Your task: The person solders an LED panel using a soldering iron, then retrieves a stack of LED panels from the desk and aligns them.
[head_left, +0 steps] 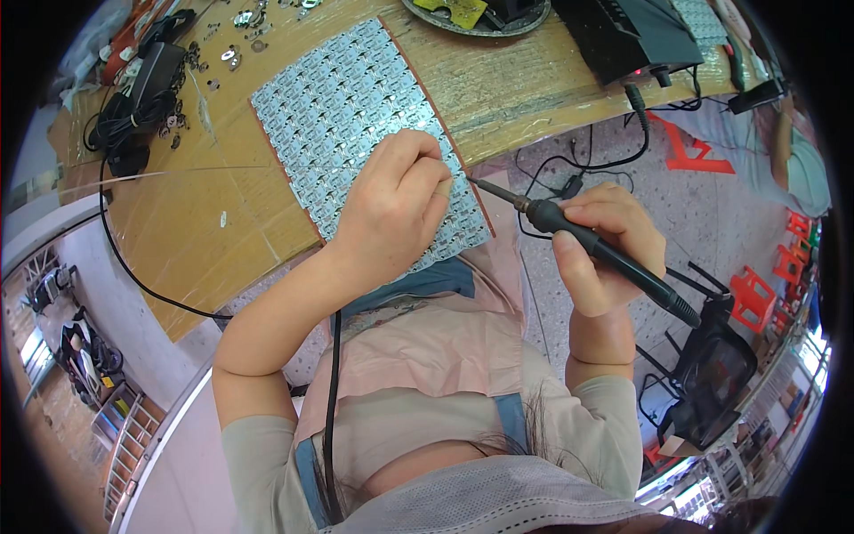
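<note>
A panel of many small silvery circuit boards lies at a slant on the wooden table, its near corner reaching past the edge toward my lap. My left hand is over its near part, fingers curled into a pinch; whatever they may hold is hidden. My right hand grips a black soldering iron like a pen. The iron's thin tip points left, at the panel's right edge close to my left fingers; I cannot tell whether it touches.
A black power unit with a cable stands at the far right of the table. Beside it is a metal dish holding a yellow sponge. Small round metal parts and black cabling lie left. Another person is at right.
</note>
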`<state>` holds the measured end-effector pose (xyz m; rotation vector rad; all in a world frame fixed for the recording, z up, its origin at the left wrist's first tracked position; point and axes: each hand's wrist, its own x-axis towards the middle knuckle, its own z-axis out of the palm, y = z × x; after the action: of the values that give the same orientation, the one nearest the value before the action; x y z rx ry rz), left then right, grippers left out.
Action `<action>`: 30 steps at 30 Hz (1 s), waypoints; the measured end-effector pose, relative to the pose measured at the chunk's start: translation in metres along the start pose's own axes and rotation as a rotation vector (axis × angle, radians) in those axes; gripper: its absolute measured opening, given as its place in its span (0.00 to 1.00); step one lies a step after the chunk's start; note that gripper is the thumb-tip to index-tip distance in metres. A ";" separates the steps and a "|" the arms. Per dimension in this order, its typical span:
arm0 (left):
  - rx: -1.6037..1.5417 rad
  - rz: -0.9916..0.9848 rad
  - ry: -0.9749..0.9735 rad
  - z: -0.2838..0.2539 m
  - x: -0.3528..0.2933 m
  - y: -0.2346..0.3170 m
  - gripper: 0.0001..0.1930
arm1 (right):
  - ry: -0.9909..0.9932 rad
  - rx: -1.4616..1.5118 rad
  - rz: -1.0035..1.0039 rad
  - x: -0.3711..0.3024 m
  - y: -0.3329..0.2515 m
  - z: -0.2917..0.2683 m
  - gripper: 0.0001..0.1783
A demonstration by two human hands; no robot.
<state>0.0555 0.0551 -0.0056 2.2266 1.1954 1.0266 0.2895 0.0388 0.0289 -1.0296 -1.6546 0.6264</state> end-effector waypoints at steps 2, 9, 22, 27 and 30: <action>0.003 -0.006 0.001 0.000 0.000 -0.001 0.09 | -0.015 -0.011 0.008 0.001 0.002 0.002 0.11; -0.008 -0.004 -0.014 0.000 0.000 -0.001 0.09 | -0.032 -0.024 -0.022 0.004 0.002 0.007 0.11; -0.400 -0.061 -0.327 -0.026 -0.026 0.028 0.07 | 0.037 -0.012 -0.029 -0.004 -0.002 -0.004 0.11; -0.162 -0.226 -0.037 -0.008 -0.019 0.008 0.05 | 0.037 0.004 -0.020 -0.009 -0.005 -0.003 0.11; -0.115 -0.121 0.052 0.002 -0.015 0.007 0.05 | 0.014 -0.011 -0.024 -0.010 -0.005 -0.003 0.11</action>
<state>0.0554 0.0383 -0.0083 2.0261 1.2440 1.0818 0.2916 0.0273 0.0289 -1.0185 -1.6574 0.5943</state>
